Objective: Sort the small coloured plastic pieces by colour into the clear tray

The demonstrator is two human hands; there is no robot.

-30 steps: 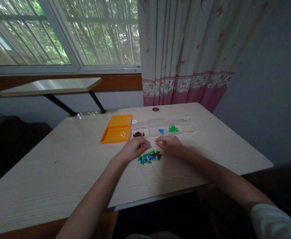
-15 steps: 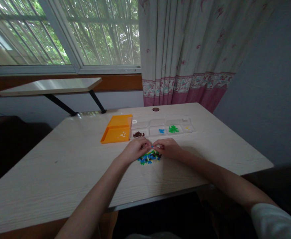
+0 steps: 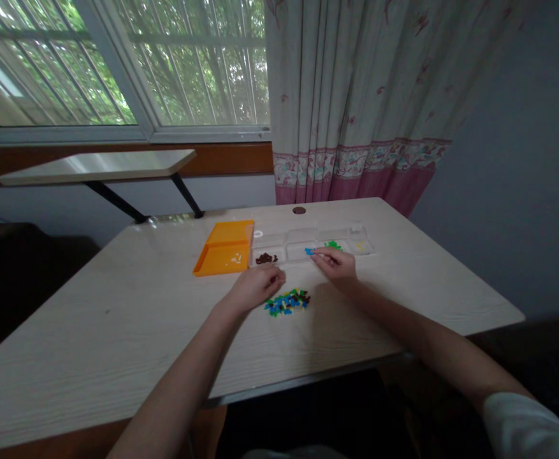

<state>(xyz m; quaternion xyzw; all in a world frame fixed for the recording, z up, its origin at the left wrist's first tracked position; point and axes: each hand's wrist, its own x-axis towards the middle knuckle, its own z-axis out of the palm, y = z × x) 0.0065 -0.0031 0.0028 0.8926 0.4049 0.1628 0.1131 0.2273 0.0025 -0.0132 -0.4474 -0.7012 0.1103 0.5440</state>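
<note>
My right hand (image 3: 337, 262) reaches over the clear plastic tray (image 3: 294, 259), its thumb and forefinger pinched at the small blue plastic pieces (image 3: 309, 252) in one compartment. A blue piece seems to be at its fingertips, though it blends with those below. My left hand (image 3: 260, 284) rests by the upper left of a mixed pile of small plastic pieces (image 3: 287, 302), in blue, green, yellow and dark brown. Its fingers are curled closed, and whatever they may hold is hidden. Green pieces (image 3: 333, 245) lie in the compartment partly behind my right hand.
Dark brown pieces (image 3: 266, 258) fill part of the tray's left compartment; a few yellow pieces (image 3: 360, 247) lie in the right one. An open orange case (image 3: 212, 260) with some white pieces (image 3: 236, 258) adjoins the tray. A raised shelf (image 3: 116, 164) stands at the table's back left.
My hands have parted from above the pile, where they met at a small blue piece. The right one has moved forward and right to the blue compartment; the left has shifted slightly left.
</note>
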